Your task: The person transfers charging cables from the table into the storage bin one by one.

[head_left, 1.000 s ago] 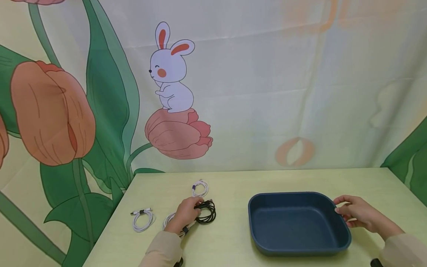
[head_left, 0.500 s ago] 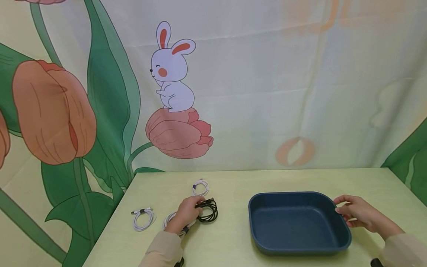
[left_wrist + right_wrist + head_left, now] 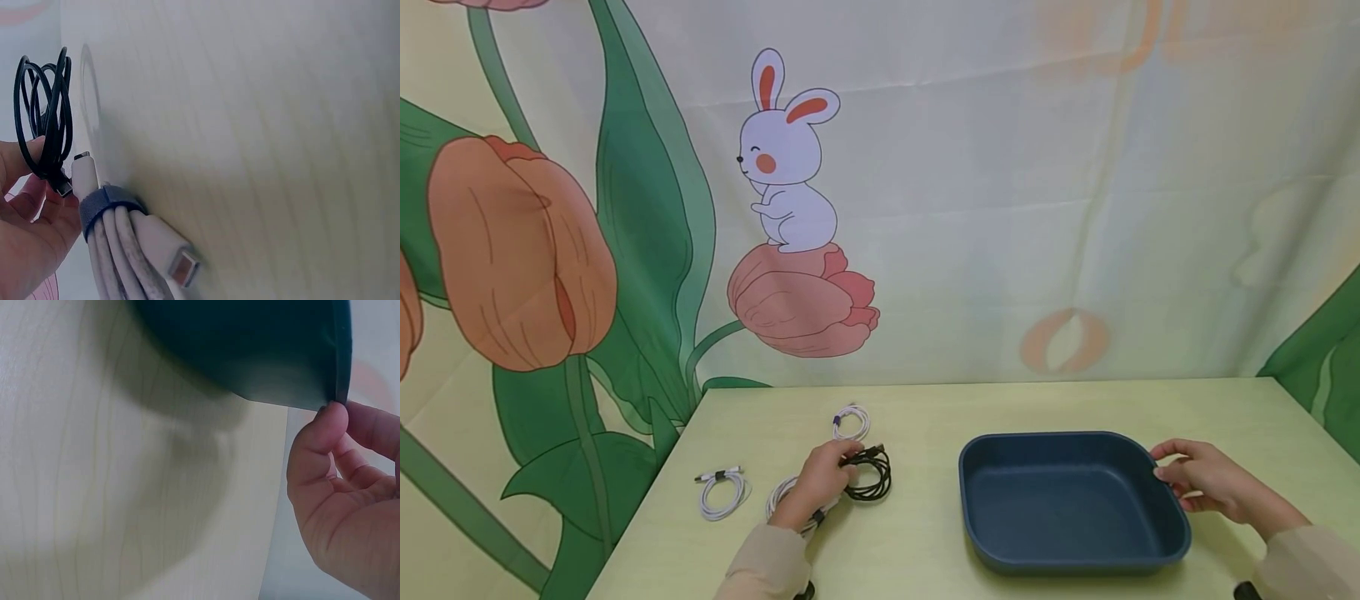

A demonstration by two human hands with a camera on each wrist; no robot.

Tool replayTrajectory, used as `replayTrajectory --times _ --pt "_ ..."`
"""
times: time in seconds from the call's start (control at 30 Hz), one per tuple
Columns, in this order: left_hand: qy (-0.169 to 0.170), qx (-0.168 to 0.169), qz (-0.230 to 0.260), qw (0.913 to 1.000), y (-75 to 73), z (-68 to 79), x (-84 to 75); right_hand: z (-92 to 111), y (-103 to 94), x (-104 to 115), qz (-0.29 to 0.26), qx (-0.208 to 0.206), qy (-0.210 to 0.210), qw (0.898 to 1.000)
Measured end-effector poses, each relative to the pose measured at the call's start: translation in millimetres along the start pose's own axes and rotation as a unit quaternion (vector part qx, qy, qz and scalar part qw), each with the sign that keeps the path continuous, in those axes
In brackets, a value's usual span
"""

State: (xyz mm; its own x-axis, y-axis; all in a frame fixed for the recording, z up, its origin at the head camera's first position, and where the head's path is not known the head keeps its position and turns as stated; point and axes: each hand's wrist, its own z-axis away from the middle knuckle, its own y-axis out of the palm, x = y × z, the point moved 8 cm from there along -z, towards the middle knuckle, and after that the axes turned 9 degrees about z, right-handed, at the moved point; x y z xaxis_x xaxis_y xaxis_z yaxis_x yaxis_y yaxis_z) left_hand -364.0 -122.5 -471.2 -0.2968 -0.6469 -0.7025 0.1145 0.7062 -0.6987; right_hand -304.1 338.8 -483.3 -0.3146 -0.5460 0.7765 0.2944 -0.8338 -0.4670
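Black coiled cable (image 3: 874,456) is pinched by its near side in the left hand (image 3: 822,477), loops sticking out past the fingertips to the right, over the left part of the pale table (image 3: 917,500). Right around it you've got a strapped white cable bundle (image 3: 782,494) partly hidden under that same hand, a small white coil (image 3: 865,425) just beyond, and another white coil (image 3: 721,476) off to the left. Over to the right sits a dark blue bin (image 3: 1067,508), inside floor in full view, with the right hand (image 3: 1210,479) pinching its right rim between thumb and fingers.
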Motion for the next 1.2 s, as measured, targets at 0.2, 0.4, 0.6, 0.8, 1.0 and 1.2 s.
replayTrajectory --times 0.2,0.4,0.6,0.8,1.0,1.2 --pt "-0.018 0.000 0.025 0.9995 -1.1 1.5 -0.1 -1 -0.3 0 0.003 -0.001 -0.002 1.000" --pt "-0.020 -0.006 0.039 0.9990 -1.9 2.7 -1.6 -1 0.1 0 0.001 0.000 -0.005 1.000" --pt "-0.020 -0.011 0.057 0.9981 -2.4 3.0 0.3 -1 -0.1 0 -0.002 0.000 -0.003 1.000" --pt "-0.013 -0.015 0.069 0.9974 -2.8 3.7 -2.1 -1 -0.7 0 -0.002 0.000 0.000 1.000" --pt "0.013 -0.022 0.072 0.9971 -4.7 3.9 -14.1 0 -0.9 1 0.000 0.000 -0.002 1.000" --pt "0.018 -0.029 0.072 0.9968 -5.8 3.1 -20.0 0 -0.4 2 -0.001 0.002 -0.006 1.000"
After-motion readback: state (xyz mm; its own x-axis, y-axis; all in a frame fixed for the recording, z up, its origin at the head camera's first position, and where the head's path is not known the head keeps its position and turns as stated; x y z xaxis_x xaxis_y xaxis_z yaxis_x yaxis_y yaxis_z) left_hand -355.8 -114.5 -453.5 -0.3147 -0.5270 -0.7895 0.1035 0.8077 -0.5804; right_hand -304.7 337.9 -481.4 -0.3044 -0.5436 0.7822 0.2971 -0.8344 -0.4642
